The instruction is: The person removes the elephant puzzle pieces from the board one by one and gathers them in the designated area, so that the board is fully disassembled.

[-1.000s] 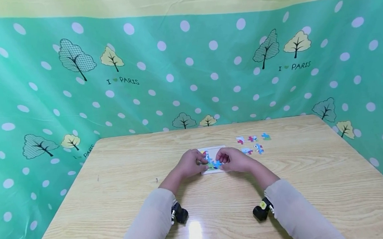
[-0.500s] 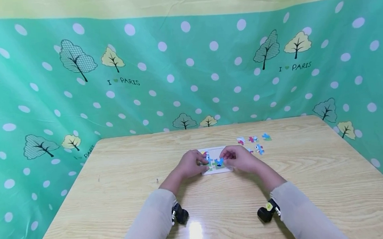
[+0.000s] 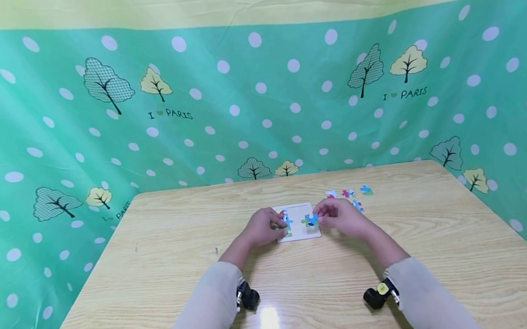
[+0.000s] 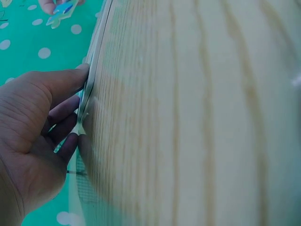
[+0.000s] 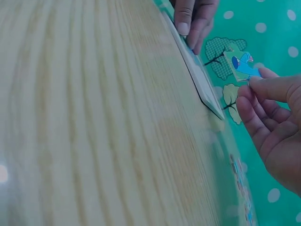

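Note:
A white jigsaw puzzle tray (image 3: 299, 234) lies on the table, with joined, colourful pieces (image 3: 288, 228) along its left side. My left hand (image 3: 262, 227) rests on that side, thumb and fingertips touching the tray from above and partly covering the pieces. Over the tray's right side, my right hand (image 3: 344, 218) pinches a blue and green jigsaw piece (image 3: 311, 219) between thumb and fingers. From the right wrist, this jigsaw piece (image 5: 242, 67) shows raised off the tray, tilted, with a blue figure on it. The middle of the tray is bare white.
Several loose jigsaw pieces (image 3: 366, 190) lie behind and right of the tray, some partly behind my right hand. A tiny dark object (image 3: 216, 250) is on the wooden table (image 3: 175, 283) to the left. A green dotted cloth (image 3: 260, 119) hangs behind the table.
My right hand has lifted the blue and green jigsaw piece away from the joined pieces and moved it rightward, baring the tray's middle. My left hand has stayed in place.

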A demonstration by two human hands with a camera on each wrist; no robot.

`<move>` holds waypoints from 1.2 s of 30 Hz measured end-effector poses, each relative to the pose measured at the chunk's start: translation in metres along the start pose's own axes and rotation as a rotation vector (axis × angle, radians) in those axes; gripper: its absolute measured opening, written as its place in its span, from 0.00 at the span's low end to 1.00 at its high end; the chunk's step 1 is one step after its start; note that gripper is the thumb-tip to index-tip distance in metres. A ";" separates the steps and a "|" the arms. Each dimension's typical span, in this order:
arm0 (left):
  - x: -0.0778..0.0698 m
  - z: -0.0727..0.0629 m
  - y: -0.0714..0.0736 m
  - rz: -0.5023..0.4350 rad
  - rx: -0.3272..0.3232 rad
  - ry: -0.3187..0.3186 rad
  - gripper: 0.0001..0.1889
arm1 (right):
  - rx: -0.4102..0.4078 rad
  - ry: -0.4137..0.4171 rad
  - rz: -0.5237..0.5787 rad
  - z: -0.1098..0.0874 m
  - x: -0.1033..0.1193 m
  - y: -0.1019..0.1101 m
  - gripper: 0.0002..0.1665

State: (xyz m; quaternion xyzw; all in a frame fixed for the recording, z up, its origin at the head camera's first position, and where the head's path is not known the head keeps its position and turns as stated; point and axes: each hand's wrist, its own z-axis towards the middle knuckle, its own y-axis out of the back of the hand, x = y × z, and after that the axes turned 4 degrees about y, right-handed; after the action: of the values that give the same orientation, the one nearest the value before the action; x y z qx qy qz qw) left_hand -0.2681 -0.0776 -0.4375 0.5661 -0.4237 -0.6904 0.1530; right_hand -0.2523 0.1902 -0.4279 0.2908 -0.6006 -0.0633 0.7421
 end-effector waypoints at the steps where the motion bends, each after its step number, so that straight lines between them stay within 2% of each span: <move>1: 0.000 0.000 0.000 0.000 -0.001 0.000 0.07 | -0.003 0.003 0.005 -0.001 -0.001 0.001 0.10; 11: 0.001 0.001 -0.001 -0.013 -0.004 -0.021 0.07 | -0.028 0.019 0.034 -0.009 -0.004 0.015 0.11; 16: 0.002 0.001 -0.002 -0.010 -0.005 -0.023 0.07 | -0.042 0.001 0.044 -0.014 -0.004 0.021 0.10; 21: 0.002 0.000 -0.003 -0.015 -0.005 -0.013 0.07 | -0.051 -0.026 0.041 -0.018 -0.005 0.026 0.11; 36: 0.003 0.000 -0.002 -0.011 -0.008 -0.004 0.07 | -0.089 -0.026 0.020 -0.031 -0.005 0.044 0.12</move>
State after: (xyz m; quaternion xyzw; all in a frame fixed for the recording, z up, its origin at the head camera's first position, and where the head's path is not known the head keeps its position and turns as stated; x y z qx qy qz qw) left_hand -0.2682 -0.0780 -0.4410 0.5664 -0.4182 -0.6940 0.1504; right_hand -0.2364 0.2394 -0.4138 0.2507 -0.6097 -0.0861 0.7470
